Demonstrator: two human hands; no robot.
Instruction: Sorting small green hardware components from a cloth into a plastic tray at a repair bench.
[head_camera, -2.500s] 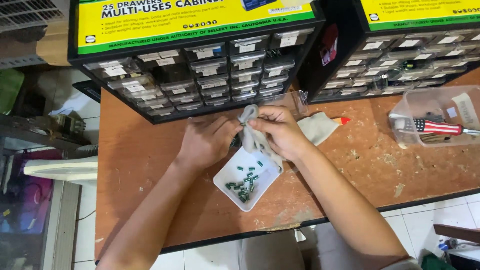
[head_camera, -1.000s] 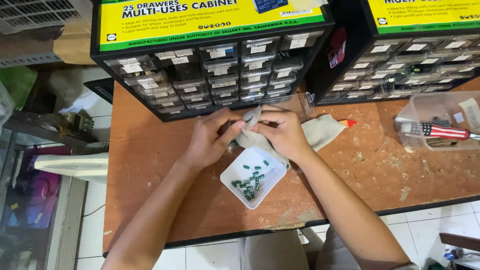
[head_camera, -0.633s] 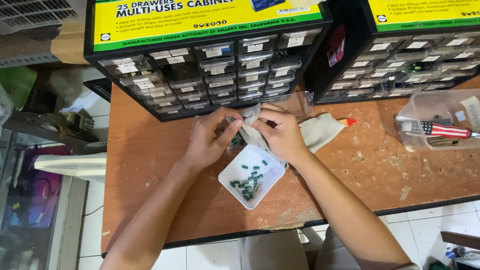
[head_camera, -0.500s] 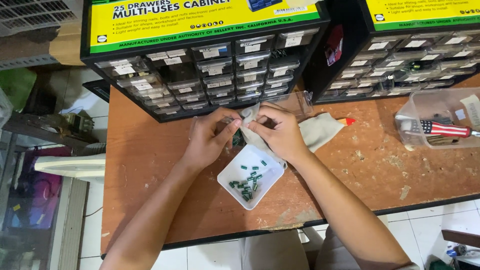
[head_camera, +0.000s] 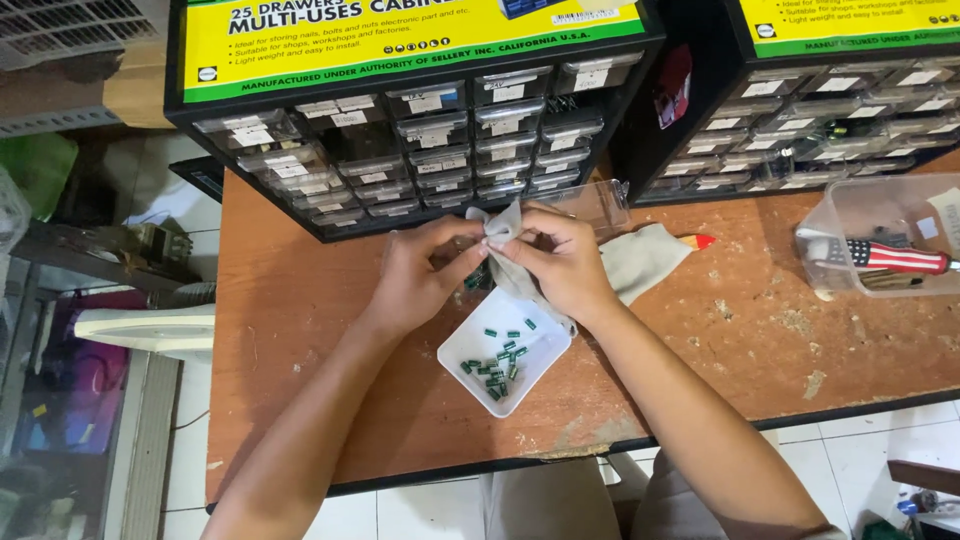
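Reddish-brown worktop (head_camera: 320, 400), chipped along its near edge, fills the middle of the frame. At centre, the left hand (head_camera: 415, 275) and right hand (head_camera: 560, 262) meet, both pinching shut on a small clear plastic bag (head_camera: 505, 240) held above the surface. Just below them, touching the worktop, lies a white square tray (head_camera: 465, 345) with small green components (head_camera: 495, 362) scattered in it. Behind the hands, across the upper frame, stand two black drawer cabinets: one at upper left (head_camera: 420, 150), one at upper right (head_camera: 820, 140), both cut off by the top edge. A grey cloth (head_camera: 645, 262) lies right of the right hand, partly hidden beneath it. At the right edge, a clear tub (head_camera: 875, 205) holds a striped-handled tool (head_camera: 885, 257); its other contents are hard to make out.
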